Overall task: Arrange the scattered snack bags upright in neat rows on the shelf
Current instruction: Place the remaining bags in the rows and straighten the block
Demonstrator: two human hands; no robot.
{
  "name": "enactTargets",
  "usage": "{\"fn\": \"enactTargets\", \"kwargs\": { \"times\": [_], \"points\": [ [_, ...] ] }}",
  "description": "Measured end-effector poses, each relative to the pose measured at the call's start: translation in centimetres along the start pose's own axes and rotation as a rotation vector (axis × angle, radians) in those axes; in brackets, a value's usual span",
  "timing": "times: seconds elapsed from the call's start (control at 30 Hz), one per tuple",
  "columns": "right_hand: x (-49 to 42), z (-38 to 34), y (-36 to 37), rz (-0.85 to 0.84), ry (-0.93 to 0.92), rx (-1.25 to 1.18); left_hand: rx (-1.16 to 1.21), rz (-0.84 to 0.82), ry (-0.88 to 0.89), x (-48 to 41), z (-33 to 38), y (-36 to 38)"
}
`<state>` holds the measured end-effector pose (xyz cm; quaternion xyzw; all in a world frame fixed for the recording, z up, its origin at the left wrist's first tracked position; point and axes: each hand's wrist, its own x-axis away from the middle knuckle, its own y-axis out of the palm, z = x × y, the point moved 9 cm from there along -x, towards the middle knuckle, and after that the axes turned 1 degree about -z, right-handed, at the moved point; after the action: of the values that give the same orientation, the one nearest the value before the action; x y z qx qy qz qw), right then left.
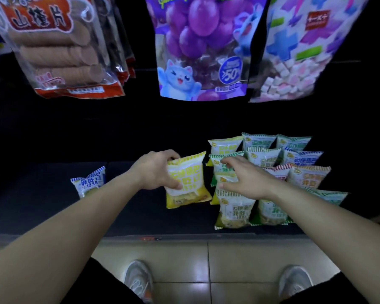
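The person stands at a low black shelf, both bare arms reaching in. The left hand grips a yellow plastic snack bag by its left edge, fingers curled over the top corner and thumb pressed on the front. That bag stands upright on the shelf, leaning a little, just left of the rows of green, blue and orange-trimmed snack bags that fill the right part of the shelf.

The right hand is in among those rows. Its fingers are bent over the top of a pale green-and-white snack bag in the leftmost column and its thumb is tucked under at the bag's lower edge, so it holds that bag (the hand covers much of it). The yellow bag and this column are close but not touching.

Well off to the left, a blue-and-white snack bag sits by itself on the shelf, apart from everything else.

Above hang a clear pack of round brown discs, a purple grape-printed pouch and a pouch of pink and white cubes. Below the shelf edge are a beige tiled floor and two grey shoes.
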<state>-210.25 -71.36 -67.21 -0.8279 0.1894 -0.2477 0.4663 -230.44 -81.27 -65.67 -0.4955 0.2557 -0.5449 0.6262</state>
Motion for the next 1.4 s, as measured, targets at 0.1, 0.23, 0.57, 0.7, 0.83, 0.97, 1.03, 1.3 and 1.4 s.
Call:
{"fn": "enactTargets", "kwargs": {
  "times": [0.1, 0.23, 0.57, 0.7, 0.83, 0.97, 1.03, 1.3, 1.4],
  "points": [
    [-0.5, 3.8, -0.4, -0.032, 0.119, 0.019, -0.138, -0.036, -0.059, -2.0, -1.7, 0.9],
    [-2.5, 6.6, -1.0, -0.036, 0.191, 0.095, -0.239, -0.045, -0.109, -5.5, -3.4, 1.1],
    [-7.8, 10.6, 0.0, -0.011, 0.186, 0.140, -0.295, -0.050, -0.128, -15.8, -5.8, 5.0],
    [-8.4, 12.0, 1.7, -0.051, 0.232, 0.099, -0.287, -0.013, -0.140, -18.4, -6.3, 6.7],
    [-9.0, 11.4, 2.3, -0.097, 0.211, 0.112, -0.336, 0.005, -0.166, -20.3, -6.3, 7.7],
    [-8.9, 11.1, 2.6, -0.120, 0.192, 0.155, -0.348, 0.004, -0.194, -21.4, -6.0, 8.5],
    [-8.7, 11.5, 2.6, -0.122, 0.202, 0.155, -0.367, 0.012, -0.223, -21.7, -6.1, 8.5],
    [-8.1, 13.1, 1.7, -0.088, 0.240, 0.111, -0.486, 0.162, -0.160, -21.6, -4.7, 8.1],
    [-8.1, 13.2, 1.8, -0.094, 0.242, 0.117, -0.426, 0.164, -0.175, -21.5, -4.6, 8.3]
  ]
}}
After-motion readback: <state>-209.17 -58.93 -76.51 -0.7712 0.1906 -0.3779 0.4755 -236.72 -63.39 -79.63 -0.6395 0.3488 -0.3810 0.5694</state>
